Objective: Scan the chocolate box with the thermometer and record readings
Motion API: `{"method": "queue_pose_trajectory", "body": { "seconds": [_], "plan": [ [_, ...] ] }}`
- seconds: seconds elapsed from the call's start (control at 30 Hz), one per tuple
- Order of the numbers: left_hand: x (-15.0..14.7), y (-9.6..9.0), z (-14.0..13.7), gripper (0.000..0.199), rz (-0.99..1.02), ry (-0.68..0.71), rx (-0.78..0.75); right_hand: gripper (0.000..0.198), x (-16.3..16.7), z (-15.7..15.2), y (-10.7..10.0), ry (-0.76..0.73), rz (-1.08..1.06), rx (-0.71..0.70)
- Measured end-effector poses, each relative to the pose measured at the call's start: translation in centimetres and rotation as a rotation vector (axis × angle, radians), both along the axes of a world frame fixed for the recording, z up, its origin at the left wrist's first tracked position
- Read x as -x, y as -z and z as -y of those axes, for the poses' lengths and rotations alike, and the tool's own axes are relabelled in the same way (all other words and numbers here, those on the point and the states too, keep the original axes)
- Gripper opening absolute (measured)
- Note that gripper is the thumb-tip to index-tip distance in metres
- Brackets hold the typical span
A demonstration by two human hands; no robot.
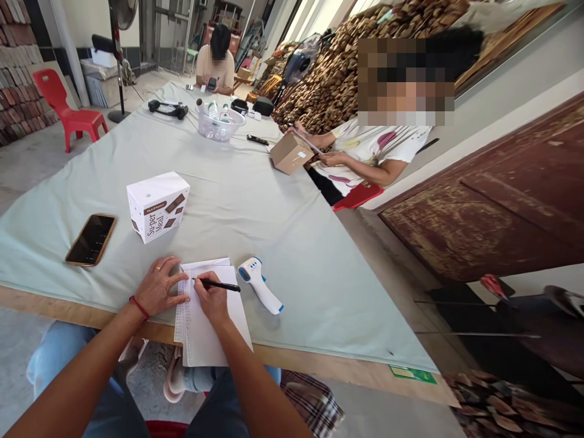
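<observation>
White sheets of paper (228,334) lie at the front edge of the table, with small handwriting down their left side. My right hand (213,302) is closed around a black pen (227,285), its tip at the upper left of the top sheet. With fingers spread, my left hand (159,288) rests on the table, fingertips on the paper's left edge. A white and blue infrared thermometer (260,284) lies just right of the paper. Beyond my left hand stands a white box (159,207) printed "Su-per Meal". A phone (91,239) lies farther left, its screen dark.
On the cloth-covered table (319,286) farther off are a clear basket (221,129) of bottles, a black headset-like device (168,109) and a dark case (263,106). A person on the right sits by a cardboard box (291,153); another sits at the far end. A red chair (68,109) stands left.
</observation>
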State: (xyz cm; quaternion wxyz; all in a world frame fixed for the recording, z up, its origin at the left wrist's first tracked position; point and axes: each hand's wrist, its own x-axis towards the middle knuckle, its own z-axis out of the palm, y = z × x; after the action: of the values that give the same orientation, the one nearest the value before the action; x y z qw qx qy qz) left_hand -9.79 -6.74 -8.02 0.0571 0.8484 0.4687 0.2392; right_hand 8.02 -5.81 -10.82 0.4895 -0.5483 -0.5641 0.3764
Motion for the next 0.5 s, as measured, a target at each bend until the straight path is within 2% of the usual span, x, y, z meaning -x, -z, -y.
{"method": "queue_pose_trajectory", "body": {
  "seconds": [0.5],
  "plan": [
    [0.01, -0.1, 0.0, 0.046, -0.017, -0.001, -0.007, 0.011, 0.05, 0.01, -0.14, 0.014, 0.012, -0.02]
  ]
}}
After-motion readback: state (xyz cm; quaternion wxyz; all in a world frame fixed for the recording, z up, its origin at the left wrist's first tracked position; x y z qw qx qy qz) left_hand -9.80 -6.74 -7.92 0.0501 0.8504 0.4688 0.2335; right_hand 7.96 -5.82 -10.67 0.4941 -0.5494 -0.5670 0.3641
